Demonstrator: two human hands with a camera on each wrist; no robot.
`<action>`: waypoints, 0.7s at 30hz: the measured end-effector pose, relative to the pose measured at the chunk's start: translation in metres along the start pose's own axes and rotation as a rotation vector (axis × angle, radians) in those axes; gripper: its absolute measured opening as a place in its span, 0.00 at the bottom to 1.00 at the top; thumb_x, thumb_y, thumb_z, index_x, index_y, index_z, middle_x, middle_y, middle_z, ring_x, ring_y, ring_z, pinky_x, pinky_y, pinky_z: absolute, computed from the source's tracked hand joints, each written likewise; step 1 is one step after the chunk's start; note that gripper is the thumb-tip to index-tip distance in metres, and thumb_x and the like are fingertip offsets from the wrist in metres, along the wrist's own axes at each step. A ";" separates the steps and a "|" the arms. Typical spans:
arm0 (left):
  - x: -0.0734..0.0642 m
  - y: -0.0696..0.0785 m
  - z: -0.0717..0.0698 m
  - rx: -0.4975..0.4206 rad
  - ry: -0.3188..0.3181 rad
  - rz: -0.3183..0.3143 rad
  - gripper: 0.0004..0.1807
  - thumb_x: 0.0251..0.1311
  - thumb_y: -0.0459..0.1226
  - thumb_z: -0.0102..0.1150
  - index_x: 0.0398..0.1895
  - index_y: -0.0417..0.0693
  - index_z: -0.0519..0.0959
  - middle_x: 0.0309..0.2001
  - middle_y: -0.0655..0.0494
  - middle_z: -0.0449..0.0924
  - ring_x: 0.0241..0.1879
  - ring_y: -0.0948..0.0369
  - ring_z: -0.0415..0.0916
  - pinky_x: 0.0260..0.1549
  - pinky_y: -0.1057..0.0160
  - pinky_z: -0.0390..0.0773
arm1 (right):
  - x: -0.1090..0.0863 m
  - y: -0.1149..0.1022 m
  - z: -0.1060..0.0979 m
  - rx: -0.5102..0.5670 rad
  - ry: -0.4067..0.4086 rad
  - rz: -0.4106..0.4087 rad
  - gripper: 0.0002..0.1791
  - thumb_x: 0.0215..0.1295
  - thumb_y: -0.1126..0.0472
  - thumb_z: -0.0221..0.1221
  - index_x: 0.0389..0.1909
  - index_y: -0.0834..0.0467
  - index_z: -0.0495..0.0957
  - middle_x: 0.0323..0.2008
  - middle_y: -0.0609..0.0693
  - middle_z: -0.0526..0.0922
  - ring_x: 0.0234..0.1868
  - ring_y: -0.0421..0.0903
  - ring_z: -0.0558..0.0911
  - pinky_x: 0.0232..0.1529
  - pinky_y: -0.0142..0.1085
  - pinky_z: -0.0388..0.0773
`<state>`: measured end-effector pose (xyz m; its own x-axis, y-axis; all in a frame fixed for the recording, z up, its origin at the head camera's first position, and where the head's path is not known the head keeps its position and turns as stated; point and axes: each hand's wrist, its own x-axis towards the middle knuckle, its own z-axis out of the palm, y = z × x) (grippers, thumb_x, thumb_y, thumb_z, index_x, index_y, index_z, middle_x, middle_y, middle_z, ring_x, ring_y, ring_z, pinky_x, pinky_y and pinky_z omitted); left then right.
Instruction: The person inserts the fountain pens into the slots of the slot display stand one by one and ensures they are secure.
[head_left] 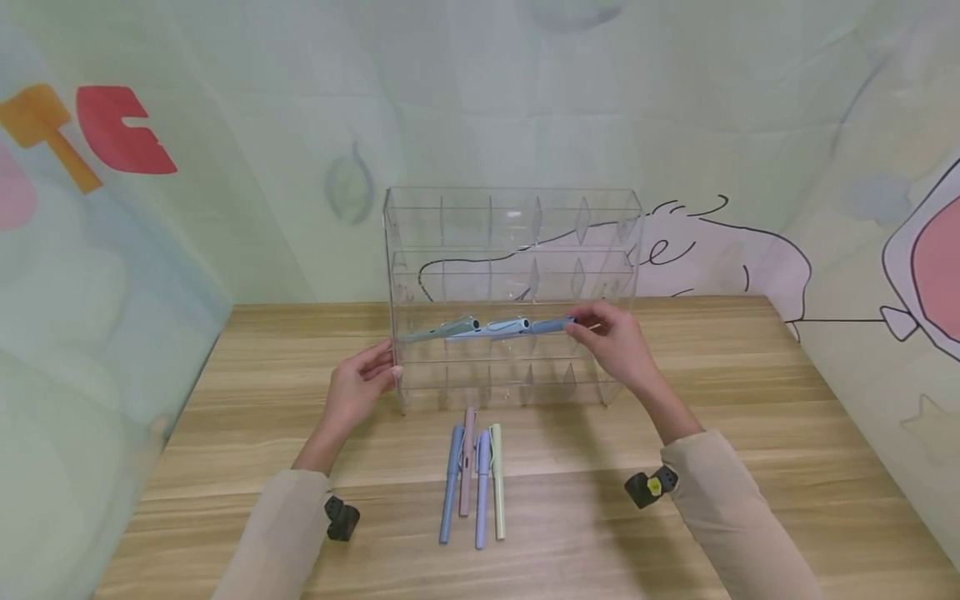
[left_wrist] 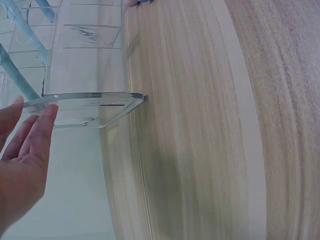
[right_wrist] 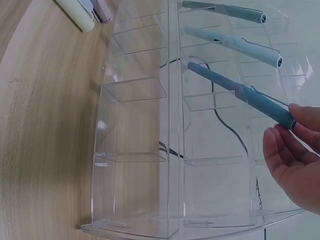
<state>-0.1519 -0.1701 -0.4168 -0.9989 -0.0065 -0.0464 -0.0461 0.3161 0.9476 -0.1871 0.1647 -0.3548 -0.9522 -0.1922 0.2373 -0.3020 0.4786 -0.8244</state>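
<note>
A clear acrylic organizer [head_left: 517, 360] with rows of small compartments stands upright on the table. My right hand [head_left: 618, 342] pinches the capped end of a blue pen [right_wrist: 240, 92] by thumb and fingers, and the pen's other end slants into a compartment. Beside it in the same row lean a light blue pen [head_left: 501, 327] and a grey-green pen [head_left: 448, 327]. At the organizer's left side panel [left_wrist: 80, 96], my left hand [head_left: 356, 385] touches the edge with nearly straight fingers and thumb.
In front of the organizer, a darker blue pen [head_left: 450, 492], a mauve pen [head_left: 466, 471], a periwinkle pen [head_left: 482, 496] and a pale green pen [head_left: 498, 487] lie close together on the wooden table [head_left: 247, 433]. A printed cloth backdrop [head_left: 285, 167] hangs behind.
</note>
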 end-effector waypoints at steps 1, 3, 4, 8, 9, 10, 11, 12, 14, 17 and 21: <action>0.000 0.000 0.000 -0.001 0.000 -0.001 0.26 0.60 0.28 0.53 0.63 0.40 0.63 0.54 0.36 0.70 0.52 0.47 0.72 0.42 0.69 0.79 | 0.000 0.000 0.000 0.002 0.003 0.002 0.09 0.60 0.70 0.58 0.40 0.70 0.76 0.33 0.60 0.78 0.33 0.47 0.77 0.34 0.26 0.78; 0.000 0.000 0.000 -0.002 0.001 -0.001 0.26 0.60 0.28 0.53 0.63 0.40 0.63 0.54 0.36 0.70 0.52 0.47 0.72 0.42 0.69 0.79 | 0.001 0.000 0.001 0.006 0.011 -0.001 0.08 0.59 0.70 0.58 0.39 0.70 0.76 0.32 0.60 0.79 0.31 0.45 0.77 0.32 0.25 0.78; 0.000 0.000 0.000 -0.001 0.001 -0.001 0.26 0.60 0.28 0.53 0.63 0.40 0.63 0.54 0.36 0.70 0.52 0.47 0.72 0.42 0.69 0.79 | 0.001 0.001 0.001 0.006 0.014 -0.005 0.08 0.59 0.70 0.58 0.39 0.71 0.76 0.32 0.60 0.79 0.31 0.44 0.77 0.31 0.25 0.78; 0.000 -0.001 0.000 -0.001 0.000 0.000 0.27 0.60 0.28 0.53 0.64 0.40 0.63 0.54 0.36 0.70 0.52 0.48 0.71 0.43 0.70 0.79 | 0.001 0.001 0.002 0.015 0.023 -0.008 0.08 0.59 0.71 0.58 0.38 0.71 0.76 0.31 0.60 0.79 0.29 0.43 0.76 0.30 0.25 0.78; 0.000 -0.001 0.000 -0.002 0.000 0.000 0.27 0.60 0.28 0.53 0.64 0.40 0.63 0.54 0.36 0.70 0.52 0.47 0.71 0.43 0.70 0.79 | 0.000 0.000 0.002 0.016 0.023 -0.007 0.08 0.59 0.71 0.58 0.38 0.71 0.76 0.31 0.60 0.79 0.29 0.43 0.76 0.29 0.25 0.78; 0.000 0.000 0.000 -0.002 0.000 -0.001 0.27 0.60 0.28 0.53 0.64 0.40 0.63 0.54 0.36 0.70 0.52 0.47 0.71 0.43 0.70 0.79 | 0.000 0.000 0.003 0.019 0.022 -0.005 0.08 0.59 0.71 0.58 0.38 0.71 0.76 0.31 0.60 0.78 0.28 0.44 0.76 0.29 0.25 0.78; 0.000 0.000 0.000 -0.002 -0.001 -0.002 0.27 0.60 0.28 0.53 0.64 0.40 0.63 0.54 0.36 0.70 0.52 0.48 0.71 0.43 0.70 0.79 | 0.000 0.000 0.003 0.022 0.023 -0.002 0.08 0.59 0.71 0.58 0.38 0.71 0.76 0.31 0.60 0.78 0.28 0.44 0.76 0.29 0.25 0.78; 0.000 0.000 0.000 -0.002 -0.001 -0.004 0.27 0.60 0.28 0.53 0.64 0.40 0.63 0.54 0.36 0.70 0.52 0.48 0.71 0.43 0.70 0.79 | 0.000 0.000 0.003 0.022 0.022 -0.001 0.08 0.59 0.71 0.58 0.38 0.71 0.76 0.31 0.60 0.78 0.28 0.45 0.76 0.28 0.25 0.78; 0.000 0.000 0.000 -0.002 0.000 -0.008 0.27 0.60 0.28 0.54 0.64 0.40 0.63 0.54 0.36 0.70 0.52 0.48 0.71 0.43 0.70 0.79 | 0.000 0.000 0.003 0.025 0.021 0.002 0.08 0.59 0.70 0.58 0.38 0.71 0.76 0.31 0.60 0.78 0.28 0.46 0.76 0.28 0.25 0.78; 0.000 0.001 0.000 0.001 0.001 -0.012 0.27 0.60 0.28 0.54 0.64 0.41 0.63 0.54 0.36 0.70 0.52 0.48 0.72 0.43 0.69 0.79 | 0.000 0.000 0.003 0.027 0.024 0.001 0.08 0.59 0.71 0.58 0.38 0.71 0.75 0.31 0.60 0.78 0.28 0.46 0.76 0.28 0.25 0.78; 0.000 0.001 0.000 0.000 0.002 -0.013 0.27 0.60 0.28 0.53 0.64 0.41 0.63 0.54 0.36 0.70 0.52 0.48 0.72 0.43 0.69 0.79 | 0.000 0.000 0.003 0.038 0.026 0.000 0.08 0.59 0.71 0.58 0.38 0.71 0.75 0.31 0.61 0.78 0.28 0.45 0.76 0.28 0.25 0.78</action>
<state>-0.1515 -0.1698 -0.4161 -0.9982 -0.0120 -0.0580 -0.0588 0.3162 0.9469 -0.1869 0.1620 -0.3565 -0.9531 -0.1694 0.2508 -0.3010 0.4456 -0.8431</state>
